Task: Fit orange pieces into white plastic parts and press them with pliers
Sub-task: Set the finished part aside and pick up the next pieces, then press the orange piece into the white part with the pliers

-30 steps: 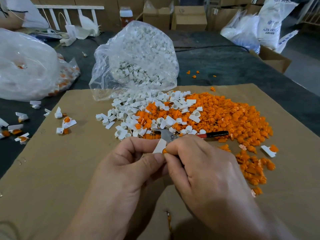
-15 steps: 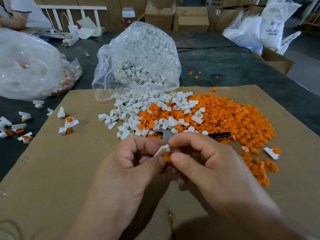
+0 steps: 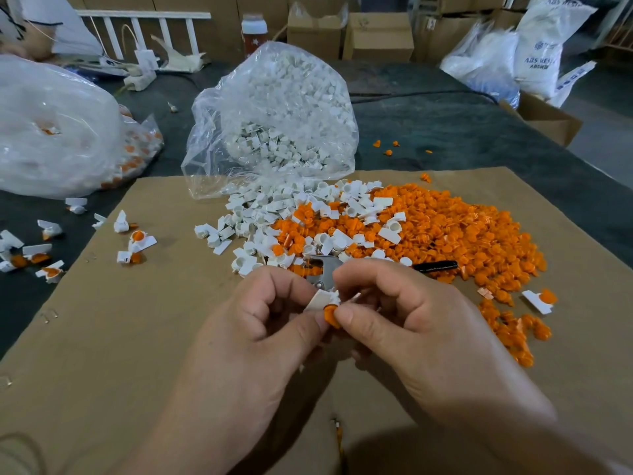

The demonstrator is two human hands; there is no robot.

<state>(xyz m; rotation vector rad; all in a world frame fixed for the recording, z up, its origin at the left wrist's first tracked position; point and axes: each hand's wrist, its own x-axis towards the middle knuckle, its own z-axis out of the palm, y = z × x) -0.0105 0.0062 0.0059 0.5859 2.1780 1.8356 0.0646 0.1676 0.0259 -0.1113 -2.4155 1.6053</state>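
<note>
My left hand [image 3: 260, 334] pinches a small white plastic part [image 3: 320, 298] over the cardboard sheet [image 3: 113, 337]. My right hand [image 3: 421, 334] pinches an orange piece [image 3: 331, 315] against the underside of that part. Pliers [image 3: 327, 269] with a dark handle [image 3: 435, 265] lie just behind my fingers, partly hidden by them. A heap of orange pieces [image 3: 462, 234] spreads to the right, and loose white parts [image 3: 274, 214] lie to its left.
A clear bag of white parts [image 3: 284, 114] stands behind the heaps. Another large plastic bag [image 3: 54, 132] sits at the left. Several white parts with orange pieces in them [image 3: 137, 241] lie at the left edge of the cardboard. Boxes [image 3: 376, 36] and sacks [image 3: 537, 46] stand beyond the table.
The orange piece has come out from between my fingertips and now shows clearly under the white part. Both hands stay close together in the same spot.
</note>
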